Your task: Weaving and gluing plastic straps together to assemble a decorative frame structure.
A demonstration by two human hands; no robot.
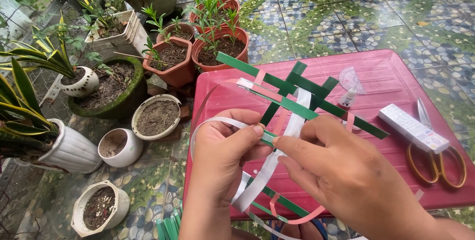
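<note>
Weaving barely begun above the red tray: left hand and right hand pinch a few crossed plastic strips, loose ends trailing.

Both hands pinching woven strips over a pink tray

Left hand and right hand gripping crossed green strips, white strip and pink strip above pink tray; scissors and small white box lying at right, potted plants crowded on tiled floor at left.
</note>
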